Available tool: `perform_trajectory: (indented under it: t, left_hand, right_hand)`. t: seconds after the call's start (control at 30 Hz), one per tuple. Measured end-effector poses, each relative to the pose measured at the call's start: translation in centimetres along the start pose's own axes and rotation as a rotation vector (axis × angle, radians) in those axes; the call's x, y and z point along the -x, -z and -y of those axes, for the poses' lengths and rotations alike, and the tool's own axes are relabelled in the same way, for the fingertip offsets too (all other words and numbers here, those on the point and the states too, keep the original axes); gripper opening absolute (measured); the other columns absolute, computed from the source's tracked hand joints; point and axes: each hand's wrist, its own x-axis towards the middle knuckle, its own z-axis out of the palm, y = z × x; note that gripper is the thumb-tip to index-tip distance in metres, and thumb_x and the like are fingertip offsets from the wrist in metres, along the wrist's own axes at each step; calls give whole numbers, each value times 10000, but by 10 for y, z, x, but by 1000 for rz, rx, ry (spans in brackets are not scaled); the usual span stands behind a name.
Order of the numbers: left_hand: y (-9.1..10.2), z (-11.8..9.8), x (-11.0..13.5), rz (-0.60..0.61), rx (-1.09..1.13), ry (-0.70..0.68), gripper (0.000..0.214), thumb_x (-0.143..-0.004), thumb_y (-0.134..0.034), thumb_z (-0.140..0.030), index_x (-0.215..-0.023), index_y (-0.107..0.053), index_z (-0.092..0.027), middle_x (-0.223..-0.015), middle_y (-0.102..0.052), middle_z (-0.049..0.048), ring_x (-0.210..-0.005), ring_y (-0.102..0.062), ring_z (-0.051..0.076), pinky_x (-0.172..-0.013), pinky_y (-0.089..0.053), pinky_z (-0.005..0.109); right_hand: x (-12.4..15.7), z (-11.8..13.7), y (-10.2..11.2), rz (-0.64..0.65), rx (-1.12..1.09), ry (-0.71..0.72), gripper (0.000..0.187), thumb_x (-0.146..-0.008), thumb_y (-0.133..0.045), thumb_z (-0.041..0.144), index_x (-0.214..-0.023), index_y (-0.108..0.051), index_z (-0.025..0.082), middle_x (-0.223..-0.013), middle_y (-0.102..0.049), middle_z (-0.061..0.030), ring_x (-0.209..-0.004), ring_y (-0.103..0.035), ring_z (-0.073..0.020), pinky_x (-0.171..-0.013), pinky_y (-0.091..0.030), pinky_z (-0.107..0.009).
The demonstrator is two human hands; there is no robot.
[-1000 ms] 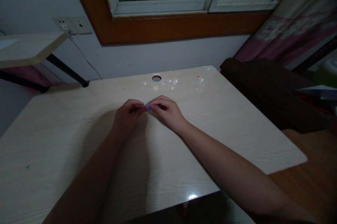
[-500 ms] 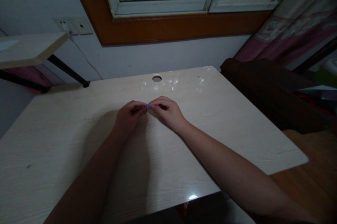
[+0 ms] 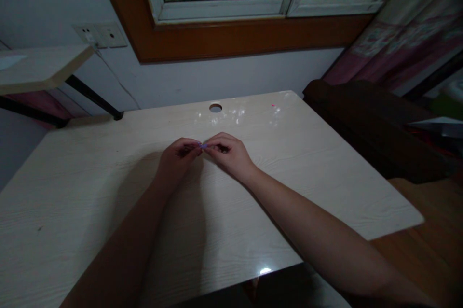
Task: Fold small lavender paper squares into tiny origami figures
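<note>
Between my fingertips is a tiny purple-blue piece (image 3: 203, 146), mostly covered by the fingers and too small to name. My left hand (image 3: 177, 158) pinches it from the left with thumb and fingers. From the right, my right hand (image 3: 229, 153) pinches it too, and the fingertips of both hands almost meet. Both hands are over the middle of the pale wood-grain table (image 3: 304, 163), with the left hand's shadow falling on the tabletop.
A round cable hole (image 3: 216, 108) pierces the table near its back edge. A small pink speck (image 3: 273, 105) lies at the back right. At left, a raised shelf (image 3: 43, 66) stands on black legs. Beyond the right edge is dark brown furniture (image 3: 365, 129).
The right fingertips have shifted very slightly, covering a little more of the purple-blue piece. Both arms otherwise stay in place.
</note>
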Motion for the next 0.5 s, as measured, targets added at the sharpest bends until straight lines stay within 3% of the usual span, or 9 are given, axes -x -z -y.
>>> perform_trajectory:
  t: [0.5]
  left_hand:
    - [0, -4, 1, 37, 108, 54, 256, -750, -772, -393, -875, -691, -184, -807, -737, 40, -751, -710, 182, -750, -572, 315]
  right_hand:
    - [1, 2, 0, 27, 35, 34, 153, -871, -673, 379, -905, -740, 246, -916, -674, -45, -758, -597, -146, -628, -463, -272]
